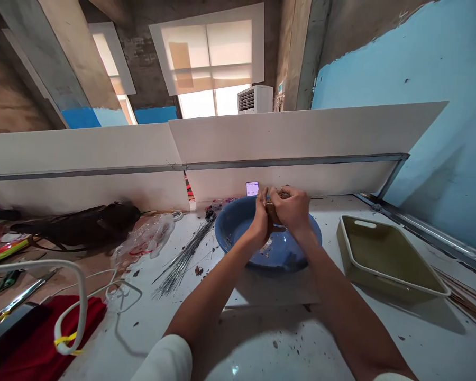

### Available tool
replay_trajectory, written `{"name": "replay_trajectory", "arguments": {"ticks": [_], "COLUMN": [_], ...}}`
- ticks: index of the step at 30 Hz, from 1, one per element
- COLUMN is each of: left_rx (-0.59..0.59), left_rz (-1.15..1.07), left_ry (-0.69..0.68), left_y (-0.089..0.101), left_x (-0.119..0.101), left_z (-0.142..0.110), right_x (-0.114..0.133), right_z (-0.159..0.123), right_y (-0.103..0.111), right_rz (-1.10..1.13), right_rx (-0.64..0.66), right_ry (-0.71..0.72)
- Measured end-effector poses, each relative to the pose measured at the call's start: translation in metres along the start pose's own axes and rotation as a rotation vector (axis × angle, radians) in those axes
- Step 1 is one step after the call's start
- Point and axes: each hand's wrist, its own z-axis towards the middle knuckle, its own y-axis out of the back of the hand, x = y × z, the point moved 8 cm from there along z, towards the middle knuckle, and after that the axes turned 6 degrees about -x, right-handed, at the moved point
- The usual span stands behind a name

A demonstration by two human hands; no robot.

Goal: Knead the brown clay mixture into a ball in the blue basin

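Observation:
Over a blue basin (232,209), my left hand (261,218) and my right hand (292,210) are close together, both closed around a brown clay-like lump (273,212). My fingers cover much of the lump, so its full shape is hidden. My right fingers curl over its top, while my left hand cups its near side. Brownish residue marks my fingers. Small pale and dark bits lie inside the basin below. Just behind the basin, a phone (253,188) with a lit screen leans against the white panel.
An olive-green tray (346,248) stands on the right of the white table (262,338). A bundle of thin wires (186,262) lies left of the basin. Farther left are clear plastic (150,238), a dark bag (91,225), a white cable (81,296) and red cloth (83,312).

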Motion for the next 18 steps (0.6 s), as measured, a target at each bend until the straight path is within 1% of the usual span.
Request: {"name": "replay_trajectory", "arguments": {"ticks": [2,3,4,5,8,10,11,12,13,14,16,18], "left_rx": [0.067,0.075,0.059,0.02,-0.157,-0.232,-0.249,-0.267,-0.293,-0.33,-0.407,-0.434], "left_rz": [-0.072,-0.123,-0.185,-0.251,-0.387,-0.379,-0.357,-0.33,-0.297,-0.255,-0.127,0.041], "left_ry": [0.158,0.227,0.266,0.273,0.179,0.117,0.085,0.038,-0.027,-0.107,-0.278,-0.419], "left_y": [0.0,0.002,0.006,0.011,0.034,0.045,0.048,0.051,0.054,0.058,0.063,0.061], "left_x": [0.002,0.001,-0.001,-0.006,-0.023,-0.031,-0.034,-0.037,-0.04,-0.043,-0.049,-0.053], "left_z": [-0.002,-0.002,-0.002,0.0,0.007,0.01,0.012,0.014,0.016,0.016,0.014,0.009], "right_x": [0.001,0.002,0.004,0.007,0.021,0.028,0.03,0.029,0.026,0.021,0.006,-0.007], "right_z": [0.001,-0.001,-0.004,-0.008,-0.026,-0.035,-0.037,-0.037,-0.035,-0.031,-0.027,-0.031], "right_y": [-0.002,-0.006,-0.012,-0.018,-0.04,-0.051,-0.053,-0.054,-0.054,-0.052,-0.053,-0.057], "right_rz": [-0.027,-0.023,-0.017,-0.009,0.062,0.13,0.165,0.21,0.273,0.357,0.557,0.718], "right_rx": [0.053,0.095,0.142,0.193,0.37,0.473,0.495,0.497,0.478,0.445,0.406,0.403], "right_ry": [0.038,0.053,0.074,0.103,0.202,0.233,0.226,0.196,0.135,0.038,-0.235,-0.521]}}
